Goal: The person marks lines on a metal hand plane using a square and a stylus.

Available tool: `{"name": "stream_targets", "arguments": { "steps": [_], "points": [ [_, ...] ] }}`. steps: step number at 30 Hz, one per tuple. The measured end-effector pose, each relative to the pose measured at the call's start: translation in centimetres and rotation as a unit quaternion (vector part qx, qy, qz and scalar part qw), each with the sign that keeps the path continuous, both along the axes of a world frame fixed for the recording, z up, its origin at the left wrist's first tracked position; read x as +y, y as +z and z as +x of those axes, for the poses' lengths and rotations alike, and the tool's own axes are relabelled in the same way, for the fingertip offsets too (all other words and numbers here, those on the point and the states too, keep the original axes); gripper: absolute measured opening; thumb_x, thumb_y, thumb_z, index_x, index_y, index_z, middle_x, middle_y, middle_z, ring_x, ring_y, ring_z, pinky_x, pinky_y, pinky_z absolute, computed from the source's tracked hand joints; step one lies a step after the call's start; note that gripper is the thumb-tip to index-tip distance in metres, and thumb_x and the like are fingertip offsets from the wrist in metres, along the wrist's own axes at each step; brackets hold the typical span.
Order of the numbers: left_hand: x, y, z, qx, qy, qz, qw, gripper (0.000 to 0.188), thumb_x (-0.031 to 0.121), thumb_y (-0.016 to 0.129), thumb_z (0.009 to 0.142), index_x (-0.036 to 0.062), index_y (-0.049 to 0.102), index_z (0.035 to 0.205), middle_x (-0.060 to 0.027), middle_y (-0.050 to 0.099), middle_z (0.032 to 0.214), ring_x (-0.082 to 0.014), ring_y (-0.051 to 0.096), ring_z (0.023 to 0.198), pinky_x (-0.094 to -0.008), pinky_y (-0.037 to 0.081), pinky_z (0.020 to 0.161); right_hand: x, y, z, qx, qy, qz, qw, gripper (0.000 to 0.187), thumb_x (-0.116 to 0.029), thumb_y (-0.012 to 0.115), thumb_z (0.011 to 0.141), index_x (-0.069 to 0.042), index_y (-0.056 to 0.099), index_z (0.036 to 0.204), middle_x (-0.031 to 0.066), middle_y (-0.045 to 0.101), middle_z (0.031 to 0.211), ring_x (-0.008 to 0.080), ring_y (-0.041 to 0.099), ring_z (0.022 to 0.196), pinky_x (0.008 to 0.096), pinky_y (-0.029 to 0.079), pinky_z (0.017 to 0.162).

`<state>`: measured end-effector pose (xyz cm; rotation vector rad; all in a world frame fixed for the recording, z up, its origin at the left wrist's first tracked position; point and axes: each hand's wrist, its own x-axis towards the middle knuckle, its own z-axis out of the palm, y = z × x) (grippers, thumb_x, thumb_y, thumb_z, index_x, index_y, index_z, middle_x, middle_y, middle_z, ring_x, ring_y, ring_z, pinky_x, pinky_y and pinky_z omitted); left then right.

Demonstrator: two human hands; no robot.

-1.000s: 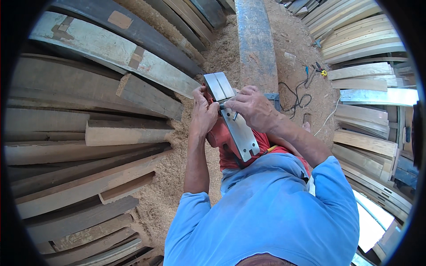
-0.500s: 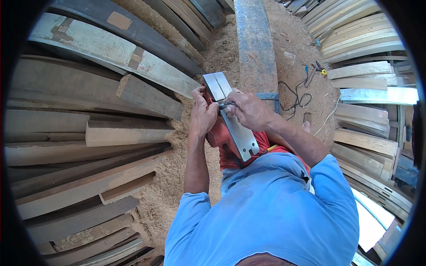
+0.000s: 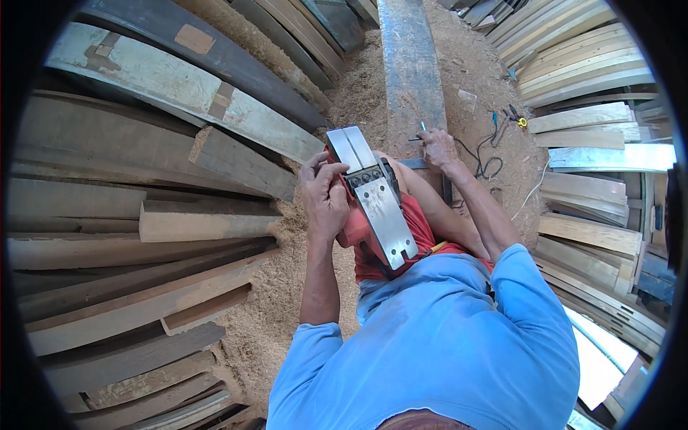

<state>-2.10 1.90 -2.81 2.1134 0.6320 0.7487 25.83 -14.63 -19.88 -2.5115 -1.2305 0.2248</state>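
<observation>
An electric planer with a red body lies upside down on my lap, its metal sole facing up. The dark cutter slot with a row of bolts crosses between the two sole plates. My left hand grips the planer's red side, with fingertips close to the cutter slot. Away from the planer, over the bench plank, my right hand is closed on a small T-shaped metal wrench.
Stacked boards line the left, and lighter planks the right. A dark cord and a yellow-handled tool lie on the shavings-covered ground. A slim yellow item rests by my lap.
My right hand has lifted the wrench off the planer's cutter slot and moved it forward and right, over the plank. My left hand stays on the planer, and the slot's bolts now show.
</observation>
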Motion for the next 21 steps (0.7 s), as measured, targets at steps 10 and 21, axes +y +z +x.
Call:
{"name": "stream_targets", "arguments": {
  "steps": [10,21],
  "points": [
    [0.0,0.5,-0.4,0.051,-0.036,0.016,0.998,0.035,-0.004,0.049,0.069,0.0043,0.077,0.088,-0.0211,0.057,0.134,-0.0346,0.048,0.127,-0.0456,0.041,0.11,-7.3,3.4,-5.8,0.082,-0.166,-0.093,0.978,0.051,-0.035,0.073,0.089,-0.001,0.053,0.121,0.0299,0.062,0.12,0.0463,0.064,0.113,0.0562,0.052,0.094],
    [0.2,-0.2,-0.5,-0.007,-0.027,-0.015,0.999,0.028,-0.001,0.052,0.074,0.0046,0.074,0.089,-0.0214,0.058,0.132,-0.034,0.049,0.129,-0.0458,0.039,0.11,-10.8,2.5,-6.3,0.207,-0.211,-0.033,0.955,0.038,-0.03,0.072,0.094,0.002,0.056,0.107,0.024,0.073,0.095,0.0367,0.073,0.083,0.048,0.058,0.073]
  ]
}}
